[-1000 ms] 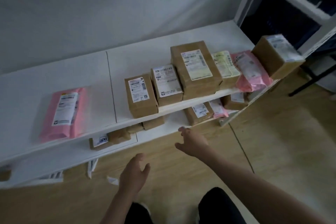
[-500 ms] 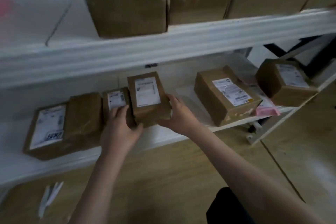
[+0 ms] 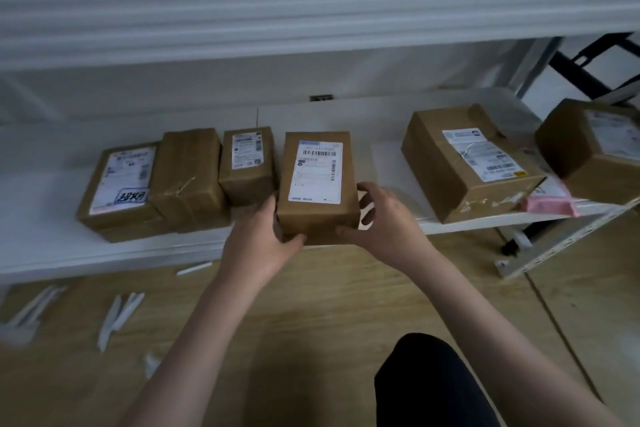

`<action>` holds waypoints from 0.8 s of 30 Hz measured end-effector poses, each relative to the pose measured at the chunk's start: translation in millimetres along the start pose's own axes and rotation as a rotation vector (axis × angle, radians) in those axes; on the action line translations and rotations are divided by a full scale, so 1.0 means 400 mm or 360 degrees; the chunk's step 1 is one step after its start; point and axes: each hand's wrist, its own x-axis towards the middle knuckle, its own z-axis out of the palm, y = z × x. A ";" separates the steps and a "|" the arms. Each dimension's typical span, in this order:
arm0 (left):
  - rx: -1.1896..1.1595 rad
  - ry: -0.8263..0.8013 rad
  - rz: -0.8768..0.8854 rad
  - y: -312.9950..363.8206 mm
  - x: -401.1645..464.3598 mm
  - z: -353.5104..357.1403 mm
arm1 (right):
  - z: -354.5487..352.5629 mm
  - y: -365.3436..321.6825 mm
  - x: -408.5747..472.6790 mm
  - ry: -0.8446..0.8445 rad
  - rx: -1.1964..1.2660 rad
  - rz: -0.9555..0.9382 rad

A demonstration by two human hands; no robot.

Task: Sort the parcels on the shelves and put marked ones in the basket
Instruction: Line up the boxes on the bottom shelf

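My left hand [image 3: 258, 246] and right hand [image 3: 388, 224] clasp a brown box [image 3: 317, 184] between them (label up) at the lower shelf [image 3: 52, 243] edge; more boxes sit either side.

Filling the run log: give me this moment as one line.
phase: picking | left hand: on parcel | right hand: on parcel | parcel: lower shelf front edge, label up | basket: not in view

White lower shelf [image 3: 52, 211] with six brown parcels [image 3: 464, 163]
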 end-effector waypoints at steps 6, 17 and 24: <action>0.0067 0.0160 0.0065 0.020 -0.029 0.001 | 0.008 -0.037 -0.012 0.0085 -0.0093 -0.0078; -0.0126 0.0755 0.0215 0.095 -0.085 -0.039 | -0.015 -0.093 -0.077 0.0698 -0.0032 -0.0450; -0.0099 0.0729 0.0215 0.091 -0.089 -0.034 | -0.026 -0.085 -0.083 0.0636 -0.0059 -0.0456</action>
